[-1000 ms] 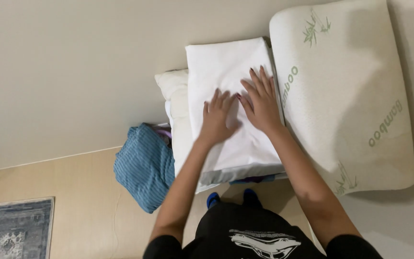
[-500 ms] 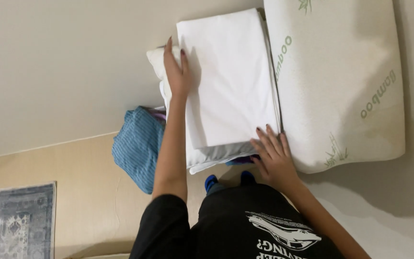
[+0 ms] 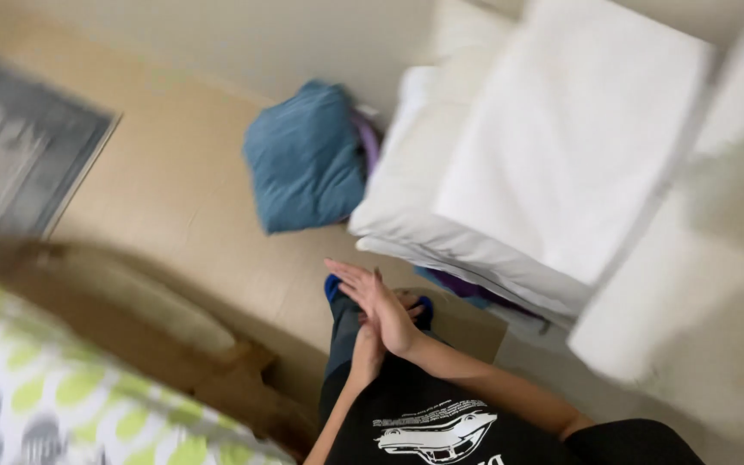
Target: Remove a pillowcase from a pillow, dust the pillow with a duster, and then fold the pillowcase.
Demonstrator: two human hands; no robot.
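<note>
Our right hand (image 3: 381, 306) lies flat over our left hand (image 3: 370, 349), both empty. The folded white sheet (image 3: 561, 146) rests on the pillow (image 3: 415, 185) at two o'clock — soft, light; we judge gripping under its folded edges best.

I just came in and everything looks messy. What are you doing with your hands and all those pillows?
Right now the hands hold nothing. The right hand is pressed flat against the left hand in front of the body, above the tan floor. Off to the side, a folded white sheet lies on a white pillow, beside a bigger pillow. A blue bundle of cloth sits on the floor next to them. The picture is blurry.
</note>
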